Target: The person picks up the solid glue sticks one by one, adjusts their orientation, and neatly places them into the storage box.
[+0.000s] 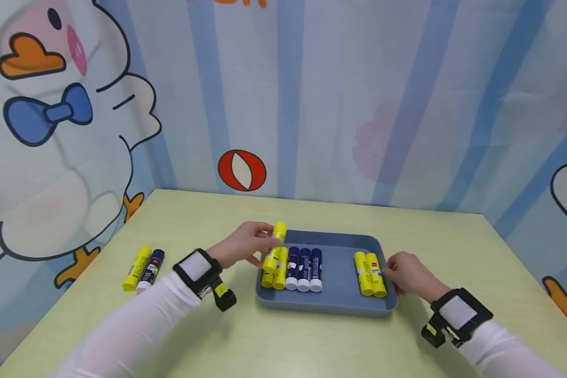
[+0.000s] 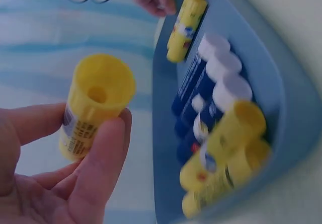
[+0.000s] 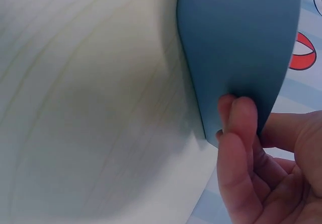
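My left hand (image 1: 248, 244) pinches a yellow glue stick (image 2: 95, 100) between thumb and fingers, tilted, above the left end of a blue-grey tray (image 1: 337, 273). Below it in the tray lie two yellow glue sticks (image 1: 281, 270), partly hidden by the held one. Beside them are three navy glue sticks (image 1: 304, 270) with white ends, side by side. Two more yellow glue sticks (image 1: 370, 274) lie near the tray's right wall. There my right hand (image 1: 411, 275) grips the tray's rim, thumb over the edge and fingertips on the outer wall (image 3: 236, 38).
Left of the tray, a yellow glue stick (image 1: 137, 268) and a navy glue stick (image 1: 151, 270) lie together on the pale yellow table (image 1: 203, 346). A printed curtain (image 1: 326, 105) with a cartoon duck hangs behind the table's far edge.
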A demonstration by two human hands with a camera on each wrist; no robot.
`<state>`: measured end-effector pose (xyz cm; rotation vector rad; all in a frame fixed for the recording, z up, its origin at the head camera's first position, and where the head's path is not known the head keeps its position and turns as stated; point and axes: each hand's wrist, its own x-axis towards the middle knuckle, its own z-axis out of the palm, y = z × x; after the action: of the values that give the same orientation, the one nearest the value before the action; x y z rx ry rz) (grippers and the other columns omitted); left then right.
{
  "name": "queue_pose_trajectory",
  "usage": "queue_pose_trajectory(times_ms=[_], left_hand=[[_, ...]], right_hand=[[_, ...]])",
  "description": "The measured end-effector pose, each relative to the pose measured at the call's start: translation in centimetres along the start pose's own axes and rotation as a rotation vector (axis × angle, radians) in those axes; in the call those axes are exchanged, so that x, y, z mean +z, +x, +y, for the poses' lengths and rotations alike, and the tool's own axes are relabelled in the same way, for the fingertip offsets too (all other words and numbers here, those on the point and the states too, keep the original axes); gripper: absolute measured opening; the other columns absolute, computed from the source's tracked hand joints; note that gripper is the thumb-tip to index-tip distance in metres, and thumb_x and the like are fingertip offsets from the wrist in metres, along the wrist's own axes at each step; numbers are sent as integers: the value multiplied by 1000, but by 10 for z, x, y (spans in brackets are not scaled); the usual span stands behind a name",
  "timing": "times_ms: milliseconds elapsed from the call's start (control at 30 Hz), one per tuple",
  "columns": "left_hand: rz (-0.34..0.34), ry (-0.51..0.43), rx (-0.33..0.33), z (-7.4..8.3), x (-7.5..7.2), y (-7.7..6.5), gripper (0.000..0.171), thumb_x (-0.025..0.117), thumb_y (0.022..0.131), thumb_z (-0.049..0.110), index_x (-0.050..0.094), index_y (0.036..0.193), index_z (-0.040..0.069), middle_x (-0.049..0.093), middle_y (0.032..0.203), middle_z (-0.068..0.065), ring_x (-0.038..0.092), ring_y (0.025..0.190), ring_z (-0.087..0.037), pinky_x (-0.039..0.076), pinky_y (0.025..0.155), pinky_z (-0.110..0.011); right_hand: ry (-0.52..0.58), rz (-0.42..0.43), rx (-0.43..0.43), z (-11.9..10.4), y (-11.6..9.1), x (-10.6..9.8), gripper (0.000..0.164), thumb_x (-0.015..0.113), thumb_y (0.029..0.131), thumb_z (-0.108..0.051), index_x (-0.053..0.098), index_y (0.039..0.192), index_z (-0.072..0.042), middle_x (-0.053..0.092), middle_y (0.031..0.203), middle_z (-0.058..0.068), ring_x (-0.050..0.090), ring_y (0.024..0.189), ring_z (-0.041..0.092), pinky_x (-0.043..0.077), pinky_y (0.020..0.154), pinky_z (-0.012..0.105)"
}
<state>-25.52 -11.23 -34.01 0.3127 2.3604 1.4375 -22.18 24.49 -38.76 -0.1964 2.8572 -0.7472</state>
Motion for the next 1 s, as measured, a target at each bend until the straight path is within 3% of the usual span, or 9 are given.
queue_pose_trajectory(times_ms=[200,400,600,800,1000], left_hand=[[-144,50,30,29,47,21,58,64,96,20,37,147,15,62,92,-11,59,76,-25,56,61,-35],[-206,135,28,45,79,38,52,63,96,18,39,142,12,59,85,-10,62,71,-26,56,58,-37],[-187,273,-40,51,108,54,51,64,95,19,39,138,11,59,93,-7,68,68,-28,52,49,-32],[-101,352,-90,53,134,77,46,66,93,17,42,132,9,56,89,-9,64,55,-22,51,45,-29],[-65,495,-133,51,153,91,65,66,93,19,31,147,7,62,85,-11,63,48,-20,50,43,-27]], right_hand=[[-13,-2,7,-1,-1,2,16,58,95,-7,61,87,6,54,55,5,53,45,14,47,47,28],[-10,-6,10,-3,-1,2,15,58,95,-7,61,88,6,54,55,5,53,45,15,47,48,28],[-23,-9,-4,-5,-1,1,16,57,95,-7,61,88,7,55,58,6,53,46,15,48,48,28],[-35,-9,-24,-3,-2,0,16,57,95,-6,62,87,7,55,56,5,53,45,15,47,48,28],[-33,-8,-38,-4,-2,-1,17,56,95,-6,61,85,7,53,54,5,52,45,14,46,47,28]])
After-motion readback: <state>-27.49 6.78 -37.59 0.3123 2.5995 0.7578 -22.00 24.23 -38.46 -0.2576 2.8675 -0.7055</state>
